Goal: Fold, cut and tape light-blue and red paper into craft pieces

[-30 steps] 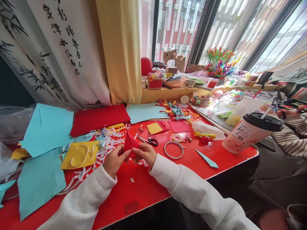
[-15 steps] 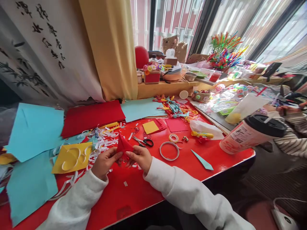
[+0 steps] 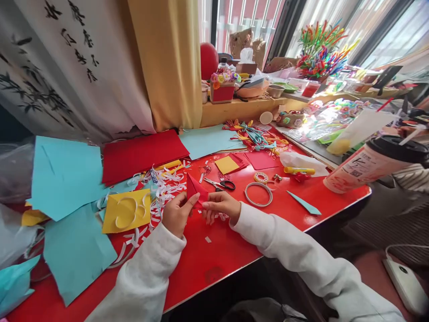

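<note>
A folded piece of red paper with a pointed top is held up over the red table. My left hand pinches its lower left side, thumb on the front. At the lower right edge, my right hand grips it between thumb and fingers. Just beyond my hands lie black-handled scissors. A roll of tape rests to the right, and a folded light blue paper strip lies farther right.
Light blue sheets, a yellow sheet and white paper scraps cover the left side. Red sheets lie at the back. A tilted-looking drink cup stands at the right edge. Another person's striped sleeve shows beyond it.
The camera view has turned left and slightly down, so everything appears farther right and higher. Both hands still hold the red paper, with only a slight shift of the fingers.
</note>
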